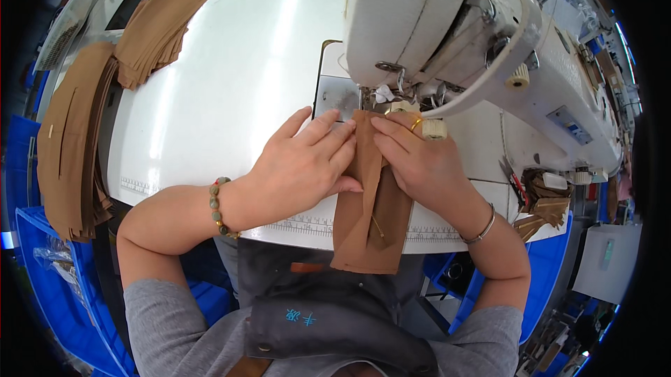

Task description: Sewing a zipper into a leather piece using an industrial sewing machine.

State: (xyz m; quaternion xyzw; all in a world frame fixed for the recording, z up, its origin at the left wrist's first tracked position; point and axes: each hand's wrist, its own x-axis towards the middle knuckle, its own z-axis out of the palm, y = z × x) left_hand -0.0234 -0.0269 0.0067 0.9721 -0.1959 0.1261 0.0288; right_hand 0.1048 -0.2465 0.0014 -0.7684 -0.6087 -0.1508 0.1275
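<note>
A brown fabric piece lies lengthwise under the needle area of a white sewing machine, its near end hanging over the table's front edge. A fold runs along it, and a loose thread shows on its right part. My left hand rests flat at the fabric's left edge, fingers stretched toward the metal needle plate, thumb on the cloth. On the fabric's right side lies my right hand, fingers extended close to the presser foot. The needle itself is too small to make out.
Stacks of brown cut fabric and longer brown pieces lie at the left. Small brown pieces with red-handled snips sit at the right. A printed ruler runs along the front of the white table. Blue bins stand below.
</note>
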